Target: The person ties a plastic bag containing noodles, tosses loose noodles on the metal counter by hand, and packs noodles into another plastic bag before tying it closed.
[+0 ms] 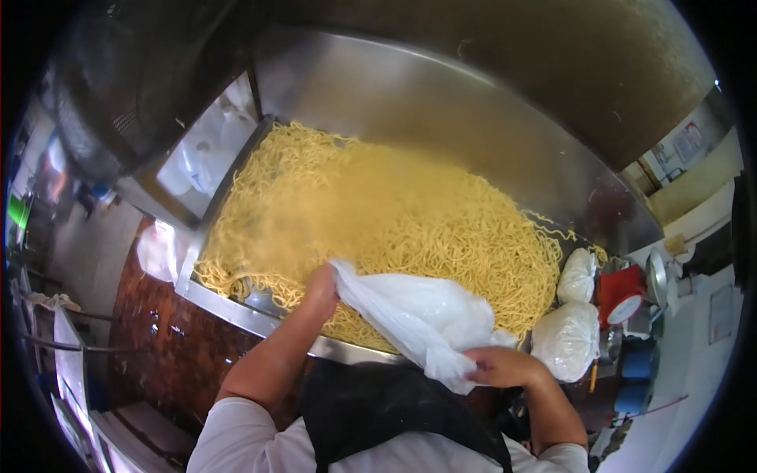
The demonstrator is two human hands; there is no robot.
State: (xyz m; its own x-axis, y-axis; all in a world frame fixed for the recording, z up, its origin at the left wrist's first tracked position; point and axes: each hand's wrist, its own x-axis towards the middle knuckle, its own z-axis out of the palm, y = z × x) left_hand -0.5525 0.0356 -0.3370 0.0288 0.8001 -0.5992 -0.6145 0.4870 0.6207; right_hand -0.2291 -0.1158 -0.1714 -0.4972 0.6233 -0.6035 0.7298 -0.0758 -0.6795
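Note:
A wide heap of yellow noodles [489, 244] covers a large metal tray [229, 311] in front of me. Over the near edge of the noodles stretches a white plastic bag [426, 307]. My left hand [321, 290] is closed on the bag's upper left end, just above the noodles. Lower right, my right hand [493, 366] grips the other end near the tray's front edge. The bag looks filled out in its middle, but what it holds cannot be made out. Haze blurs the noodles behind it.
Two filled plastic bags [565, 341] stand at the tray's right end, beside a red container [621, 296]. A tall metal panel [473, 118] rises behind the tray. White plastic bags [213, 146] hang at the left. Blue containers [635, 380] are at the lower right.

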